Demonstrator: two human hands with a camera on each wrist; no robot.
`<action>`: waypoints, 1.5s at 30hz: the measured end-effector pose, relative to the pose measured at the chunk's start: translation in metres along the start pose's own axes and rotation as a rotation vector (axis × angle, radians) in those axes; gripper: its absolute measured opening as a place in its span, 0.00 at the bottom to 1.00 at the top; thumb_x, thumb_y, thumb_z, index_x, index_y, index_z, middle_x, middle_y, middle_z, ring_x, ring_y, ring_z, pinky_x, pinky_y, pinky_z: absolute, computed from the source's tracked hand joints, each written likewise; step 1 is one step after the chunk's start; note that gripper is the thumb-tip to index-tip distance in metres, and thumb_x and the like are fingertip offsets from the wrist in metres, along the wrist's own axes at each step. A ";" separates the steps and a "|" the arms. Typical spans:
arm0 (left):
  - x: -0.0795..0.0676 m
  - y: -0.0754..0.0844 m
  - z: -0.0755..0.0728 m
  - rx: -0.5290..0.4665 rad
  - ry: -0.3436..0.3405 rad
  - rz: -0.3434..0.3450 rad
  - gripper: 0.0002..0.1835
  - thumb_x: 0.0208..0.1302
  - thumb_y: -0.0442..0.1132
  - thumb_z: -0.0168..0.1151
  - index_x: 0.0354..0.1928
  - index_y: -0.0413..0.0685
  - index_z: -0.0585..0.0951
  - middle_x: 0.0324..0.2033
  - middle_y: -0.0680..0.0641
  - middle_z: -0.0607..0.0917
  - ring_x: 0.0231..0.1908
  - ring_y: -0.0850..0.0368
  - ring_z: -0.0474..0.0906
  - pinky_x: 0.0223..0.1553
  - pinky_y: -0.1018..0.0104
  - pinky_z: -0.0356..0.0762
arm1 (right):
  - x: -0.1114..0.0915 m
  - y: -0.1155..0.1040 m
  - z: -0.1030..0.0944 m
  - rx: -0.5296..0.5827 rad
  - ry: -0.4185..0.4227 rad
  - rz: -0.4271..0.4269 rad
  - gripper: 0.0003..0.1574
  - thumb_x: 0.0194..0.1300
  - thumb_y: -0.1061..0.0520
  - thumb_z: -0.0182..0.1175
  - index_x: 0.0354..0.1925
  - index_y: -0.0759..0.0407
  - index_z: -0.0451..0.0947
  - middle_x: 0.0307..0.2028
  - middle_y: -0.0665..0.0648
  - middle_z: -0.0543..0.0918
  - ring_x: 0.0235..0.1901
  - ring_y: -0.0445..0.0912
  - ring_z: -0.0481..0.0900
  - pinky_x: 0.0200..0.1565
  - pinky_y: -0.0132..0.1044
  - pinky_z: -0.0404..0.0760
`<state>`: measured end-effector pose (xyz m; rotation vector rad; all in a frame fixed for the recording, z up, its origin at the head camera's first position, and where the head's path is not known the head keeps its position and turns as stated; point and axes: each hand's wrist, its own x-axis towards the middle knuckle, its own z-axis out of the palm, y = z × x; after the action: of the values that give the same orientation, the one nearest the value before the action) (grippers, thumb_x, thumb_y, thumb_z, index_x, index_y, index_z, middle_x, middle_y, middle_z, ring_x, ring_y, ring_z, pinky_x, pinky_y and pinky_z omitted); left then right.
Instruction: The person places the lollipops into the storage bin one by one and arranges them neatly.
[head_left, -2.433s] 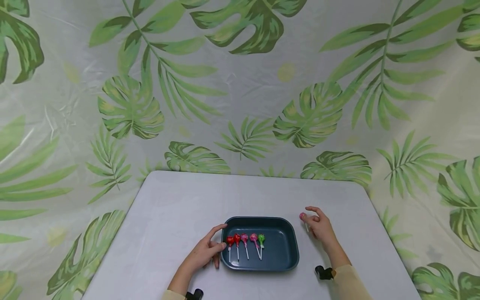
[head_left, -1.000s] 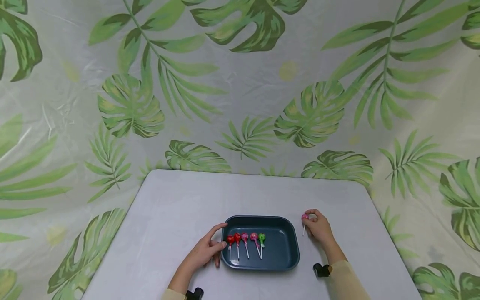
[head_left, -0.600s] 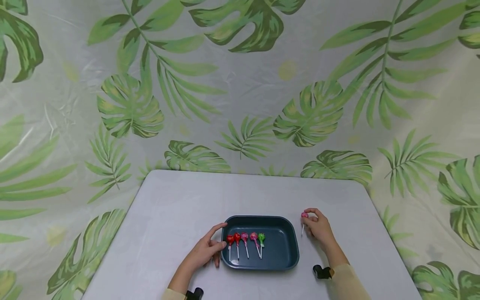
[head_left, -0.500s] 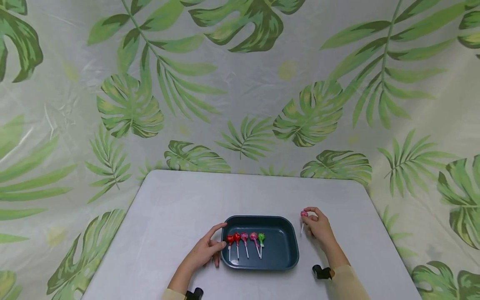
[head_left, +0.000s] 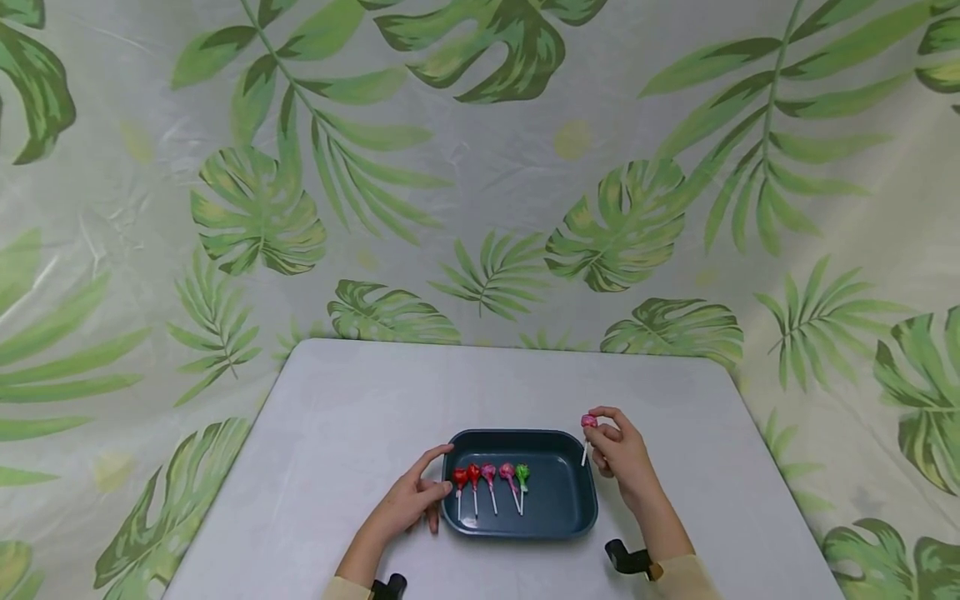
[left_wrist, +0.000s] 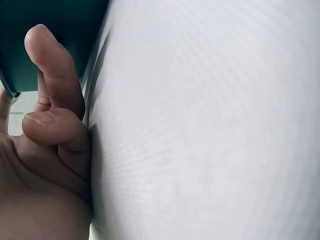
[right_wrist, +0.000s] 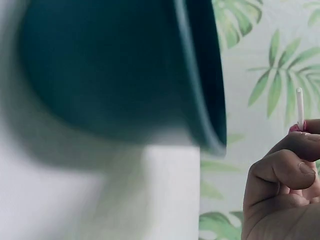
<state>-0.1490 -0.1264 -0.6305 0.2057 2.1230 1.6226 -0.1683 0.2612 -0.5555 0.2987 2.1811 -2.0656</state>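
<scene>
In the head view, a dark blue rectangular tray (head_left: 517, 535) holds a row of lollipops: two red ones (head_left: 460, 476), two pink ones (head_left: 488, 472) and a green one (head_left: 522, 472), white sticks pointing toward me. My left hand (head_left: 405, 502) grips the tray's left rim, thumb over the edge; its lower fingers (left_wrist: 57, 65) curl beside the outer wall in the left wrist view. My right hand (head_left: 624, 457) pinches another pink lollipop (head_left: 589, 421) by its head near the tray's upper right corner. Its white stick (right_wrist: 300, 107) points up in the right wrist view.
The tray stands on a white table (head_left: 360, 400) near its front. Behind the table hangs a leaf-patterned sheet (head_left: 480, 183). Black wrist-worn devices (head_left: 628, 558) sit at both wrists.
My right hand, after turning the pink lollipop slightly between its fingers, has moved left and a little up with it, now at the tray's right edge. The left hand and tray stay put.
</scene>
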 end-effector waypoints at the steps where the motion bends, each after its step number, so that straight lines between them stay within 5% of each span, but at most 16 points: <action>1: 0.000 0.000 0.000 0.000 0.001 -0.001 0.33 0.77 0.51 0.63 0.78 0.80 0.65 0.23 0.46 0.88 0.15 0.55 0.79 0.14 0.69 0.65 | -0.003 -0.001 0.004 0.008 -0.007 -0.001 0.24 0.77 0.58 0.62 0.65 0.57 0.68 0.25 0.45 0.76 0.16 0.39 0.65 0.21 0.30 0.60; 16: 0.000 -0.001 -0.001 0.004 -0.005 0.015 0.33 0.77 0.51 0.63 0.78 0.78 0.64 0.23 0.44 0.88 0.15 0.55 0.79 0.14 0.69 0.65 | -0.026 0.010 0.056 0.073 -0.104 -0.006 0.21 0.76 0.59 0.64 0.62 0.56 0.70 0.24 0.47 0.73 0.15 0.39 0.64 0.18 0.29 0.61; 45: 0.000 0.001 -0.001 0.025 -0.009 0.019 0.32 0.78 0.51 0.62 0.78 0.79 0.64 0.23 0.44 0.88 0.14 0.55 0.77 0.15 0.69 0.65 | -0.018 0.038 0.074 -0.140 -0.116 0.035 0.18 0.73 0.60 0.65 0.57 0.58 0.75 0.22 0.49 0.73 0.16 0.41 0.63 0.19 0.30 0.61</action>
<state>-0.1497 -0.1269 -0.6294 0.2408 2.1423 1.6030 -0.1453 0.1882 -0.5926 0.1952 2.2205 -1.8511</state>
